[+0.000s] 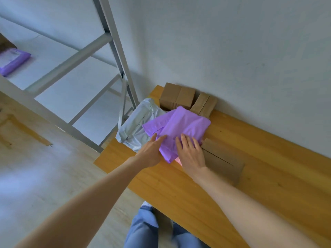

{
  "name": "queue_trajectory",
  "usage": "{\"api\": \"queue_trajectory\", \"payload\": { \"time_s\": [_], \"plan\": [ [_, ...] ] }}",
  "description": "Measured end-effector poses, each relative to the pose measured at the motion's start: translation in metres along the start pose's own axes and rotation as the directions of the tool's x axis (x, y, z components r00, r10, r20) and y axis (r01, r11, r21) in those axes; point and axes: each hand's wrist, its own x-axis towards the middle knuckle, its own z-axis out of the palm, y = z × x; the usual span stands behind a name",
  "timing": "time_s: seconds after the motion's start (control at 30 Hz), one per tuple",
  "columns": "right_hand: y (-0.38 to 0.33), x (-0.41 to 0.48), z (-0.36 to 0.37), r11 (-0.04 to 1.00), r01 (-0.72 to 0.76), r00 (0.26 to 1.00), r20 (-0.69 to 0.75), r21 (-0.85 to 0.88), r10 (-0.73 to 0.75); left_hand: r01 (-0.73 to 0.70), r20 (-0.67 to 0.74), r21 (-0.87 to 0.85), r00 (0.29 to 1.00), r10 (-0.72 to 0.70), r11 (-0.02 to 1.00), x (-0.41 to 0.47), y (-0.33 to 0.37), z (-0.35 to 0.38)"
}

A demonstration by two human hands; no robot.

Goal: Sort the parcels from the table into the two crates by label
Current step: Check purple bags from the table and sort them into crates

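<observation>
A purple plastic mailer parcel (180,126) lies on the wooden table (250,158) near its left end. My left hand (152,151) touches the parcel's near left edge with straight fingers. My right hand (191,153) lies flat on its near right part, fingers spread. Under the purple parcel a grey mailer (138,122) sticks out over the table's left end, and a pink bit (178,161) shows beneath its near corner. A flat brown cardboard box (223,160) lies right of my right hand. No crate is in view.
Two brown cardboard boxes (177,97) (204,104) stand against the white wall at the table's far left corner. A grey metal shelf rack (111,56) stands left of the table, with another purple parcel (12,61) on a shelf at far left. My legs are below.
</observation>
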Motion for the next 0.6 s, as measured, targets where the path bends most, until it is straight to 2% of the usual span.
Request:
{"api": "queue_trajectory", "payload": {
  "time_s": [0.13, 0.3, 0.5, 0.6],
  "plan": [
    [-0.013, 0.009, -0.004, 0.993, -0.116, 0.987, -0.108, 0.012, 0.116, -0.099, 0.053, -0.045, 0.993, 0.102, 0.994, 0.015, -0.015, -0.014],
    [-0.024, 0.019, -0.015, 0.982, -0.174, 0.966, -0.183, 0.072, 0.184, -0.215, 0.043, -0.049, 0.975, 0.218, 0.975, 0.031, -0.022, -0.038],
    [-0.034, 0.03, -0.035, 0.957, -0.259, 0.939, -0.199, 0.129, 0.281, -0.334, -0.041, 0.019, 0.941, 0.335, 0.942, 0.042, -0.028, -0.065],
    [-0.03, 0.037, -0.053, 0.946, -0.295, 0.916, -0.241, 0.135, 0.32, -0.402, -0.128, -0.009, 0.908, 0.398, 0.915, 0.047, -0.021, -0.078]
  ]
}}
